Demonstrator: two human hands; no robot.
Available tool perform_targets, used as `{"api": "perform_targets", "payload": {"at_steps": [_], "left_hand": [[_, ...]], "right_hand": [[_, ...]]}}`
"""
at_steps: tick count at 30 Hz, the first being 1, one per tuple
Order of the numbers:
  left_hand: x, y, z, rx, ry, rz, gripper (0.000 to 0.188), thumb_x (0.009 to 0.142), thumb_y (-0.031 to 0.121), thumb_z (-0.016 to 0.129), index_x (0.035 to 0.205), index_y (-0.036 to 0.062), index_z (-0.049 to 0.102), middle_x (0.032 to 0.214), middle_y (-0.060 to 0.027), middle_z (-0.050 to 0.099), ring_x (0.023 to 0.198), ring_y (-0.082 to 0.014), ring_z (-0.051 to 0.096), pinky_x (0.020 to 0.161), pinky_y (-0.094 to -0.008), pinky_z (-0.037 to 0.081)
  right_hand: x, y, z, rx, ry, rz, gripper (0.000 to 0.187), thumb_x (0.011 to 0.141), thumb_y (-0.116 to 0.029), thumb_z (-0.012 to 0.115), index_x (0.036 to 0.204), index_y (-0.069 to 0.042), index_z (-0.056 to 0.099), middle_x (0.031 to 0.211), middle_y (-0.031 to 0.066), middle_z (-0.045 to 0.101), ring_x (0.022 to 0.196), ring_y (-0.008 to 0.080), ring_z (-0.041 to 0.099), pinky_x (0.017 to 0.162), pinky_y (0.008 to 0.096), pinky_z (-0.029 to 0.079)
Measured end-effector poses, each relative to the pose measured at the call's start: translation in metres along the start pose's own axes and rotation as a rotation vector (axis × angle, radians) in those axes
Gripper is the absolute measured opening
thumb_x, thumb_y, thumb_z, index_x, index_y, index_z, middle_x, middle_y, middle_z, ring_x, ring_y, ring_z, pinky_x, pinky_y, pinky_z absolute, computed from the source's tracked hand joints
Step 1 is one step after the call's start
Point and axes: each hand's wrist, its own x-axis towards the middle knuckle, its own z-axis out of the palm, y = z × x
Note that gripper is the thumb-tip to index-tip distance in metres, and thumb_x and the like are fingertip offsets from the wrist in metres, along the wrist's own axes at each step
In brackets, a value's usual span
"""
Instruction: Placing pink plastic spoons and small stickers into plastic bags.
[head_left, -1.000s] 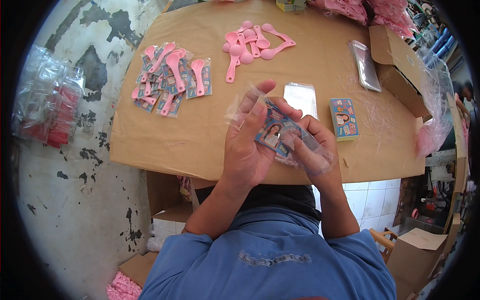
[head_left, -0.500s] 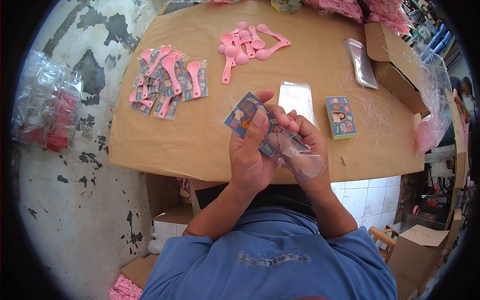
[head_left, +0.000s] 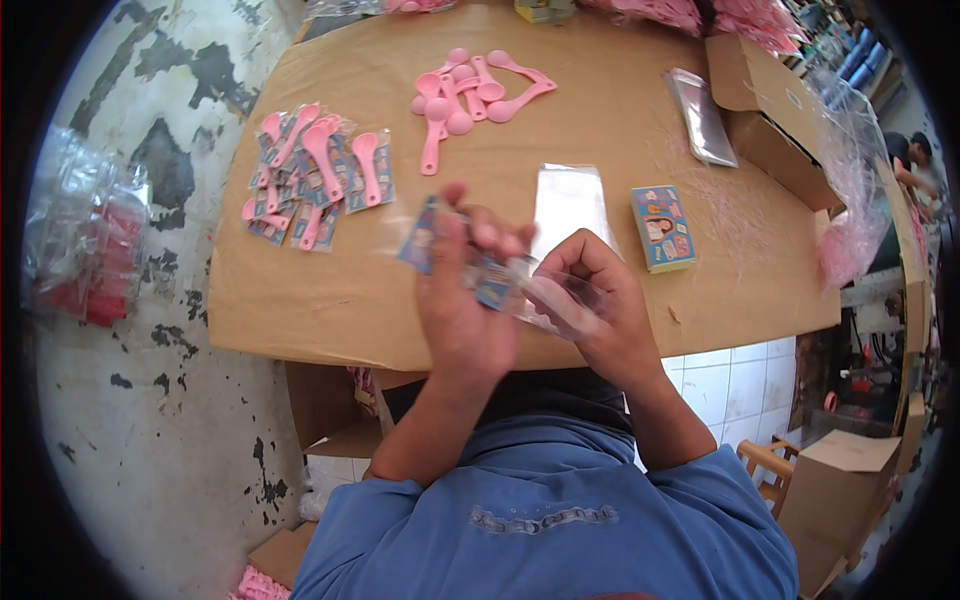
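My left hand is closed around a blue printed card, blurred by motion. A clear plastic bag trails from the card toward my right hand, whose thumb and fingers pinch it. Whether the card lies fully inside the bag I cannot tell. Behind my hands is a stack of clear bags. To its right sits a stack of blue printed cards. Loose pink spoons lie farther back. At the left is a heap of bagged pink spoons with cards.
Brown paper covers the table. An open cardboard box stands at the right beside another clear bag bundle and pink shreds. Plastic bags hang on the left wall. Another person is at the far right.
My left hand has shifted left with the card, and my hands are farther apart. The bag now stretches between them. The whole view has also shifted slightly.
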Motion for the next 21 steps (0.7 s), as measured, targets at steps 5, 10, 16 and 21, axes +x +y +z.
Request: {"api": "perform_targets", "payload": {"at_steps": [5, 10, 16, 21], "left_hand": [[0.019, 0.040, -0.037, -0.105, 0.074, 0.069, 0.028, 0.107, 0.022, 0.057, 0.128, 0.0045, 0.056, 0.092, -0.0026, 0.057, 0.087, -0.0143, 0.058, 0.102, -0.0363, 0.051], [0.015, 0.062, -0.064, -0.126, 0.122, 0.010, 0.031, 0.107, 0.024, 0.055, 0.130, 0.0026, 0.056, 0.099, -0.0071, 0.061, 0.094, -0.0190, 0.061, 0.106, -0.0399, 0.051], [0.007, 0.058, -0.069, -0.035, 0.202, -0.013, 0.038, 0.106, 0.030, 0.057, 0.133, 0.0030, 0.054, 0.104, -0.0088, 0.063, 0.098, -0.0202, 0.062, 0.108, -0.0420, 0.049], [0.005, 0.052, -0.077, 0.069, 0.207, 0.053, 0.038, 0.106, 0.031, 0.057, 0.134, 0.0052, 0.054, 0.102, -0.0069, 0.063, 0.097, -0.0189, 0.062, 0.106, -0.0409, 0.049]], "right_hand": [[-0.005, -0.041, -0.046, -0.005, -0.188, 0.020, 0.016, 0.095, -0.011, 0.074, 0.096, -0.003, 0.060, 0.077, -0.0010, 0.061, 0.068, 0.0057, 0.058, 0.061, 0.0212, 0.046], [0.014, -0.099, -0.142, 0.281, -0.398, -0.275, 0.019, 0.096, -0.020, 0.071, 0.095, -0.003, 0.063, 0.083, 0.0044, 0.065, 0.072, 0.0104, 0.063, 0.064, 0.0219, 0.049], [0.050, -0.109, -0.169, -1.087, 0.288, -0.130, 0.032, 0.097, -0.031, 0.069, 0.112, -0.003, 0.068, 0.096, 0.0084, 0.073, 0.083, 0.0186, 0.072, 0.073, 0.0356, 0.057], [0.114, -0.091, -0.130, -1.617, 0.410, -0.178, 0.028, 0.097, -0.030, 0.068, 0.110, -0.005, 0.069, 0.104, 0.0180, 0.073, 0.091, 0.0353, 0.071, 0.083, 0.0446, 0.055]]}}
